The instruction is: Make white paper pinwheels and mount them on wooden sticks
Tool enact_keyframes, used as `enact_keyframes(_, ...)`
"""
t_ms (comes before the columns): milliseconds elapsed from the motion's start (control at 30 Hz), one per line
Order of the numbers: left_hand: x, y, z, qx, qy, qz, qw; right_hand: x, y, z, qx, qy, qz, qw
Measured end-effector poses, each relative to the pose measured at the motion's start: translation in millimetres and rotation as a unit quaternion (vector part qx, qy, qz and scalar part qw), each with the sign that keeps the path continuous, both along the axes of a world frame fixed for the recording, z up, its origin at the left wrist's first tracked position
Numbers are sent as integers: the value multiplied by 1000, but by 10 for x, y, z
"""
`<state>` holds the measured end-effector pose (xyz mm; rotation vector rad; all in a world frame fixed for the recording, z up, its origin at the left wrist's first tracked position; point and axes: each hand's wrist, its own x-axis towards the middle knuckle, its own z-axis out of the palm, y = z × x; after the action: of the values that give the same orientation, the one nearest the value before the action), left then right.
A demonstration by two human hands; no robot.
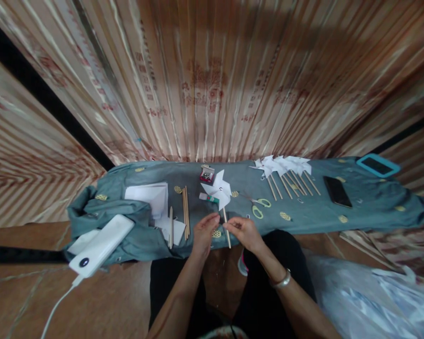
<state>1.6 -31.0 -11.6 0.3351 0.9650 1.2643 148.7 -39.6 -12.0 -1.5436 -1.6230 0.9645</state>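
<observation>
A white paper pinwheel (215, 189) on a wooden stick lies in front of me, with a small dark pin at its centre. My right hand (243, 230) pinches the stick below the paper blades. On the stick's left side, my left hand (205, 230) has its thumb and fingertips pressed together; what is between them, if anything, is too small to make out. Just beyond are a small red box (207, 176) of metal bits and a green-and-white tube (207, 197), partly behind a blade. Scissors with light green handles (258, 210) lie open right of the pinwheel.
Several pinwheels (282, 165) lie in a row at the back right, near a black phone (338, 191) and a blue-framed device (378, 165). Leftward are wooden sticks (186, 212), a pencil-like stick (171, 228), white paper (148, 194) and a white power bank (102, 246) with a cable.
</observation>
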Motion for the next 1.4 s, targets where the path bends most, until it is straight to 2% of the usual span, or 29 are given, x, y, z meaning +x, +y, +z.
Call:
enact_keyframes(233,-11,4,-24,-2,41,-6,999,556,106,375,66,-153,-59,984)
enact_keyframes(333,-15,7,-60,-5,48,-9,999,813,220,523,52,-223,-83,970)
enact_keyframes(433,-10,10,-90,-7,47,-7,999,1060,382,654,31,-304,-119,945)
enact_keyframes(600,-7,12,-119,6,54,-12,998,1407,735,763,43,-446,-129,885)
enact_keyframes(733,-16,16,-123,4,49,-18,999,1551,992,736,11,-523,-135,842)
enact_keyframes(867,-20,17,-111,3,45,-18,999,1597,1171,630,-42,-559,-114,820)
enact_keyframes(1167,-20,-1,-80,4,48,-17,999,1614,1412,354,-57,-551,-99,826)
enact_keyframes(1400,-10,2,-105,0,38,-13,999,1716,1502,132,11,-525,-100,845)
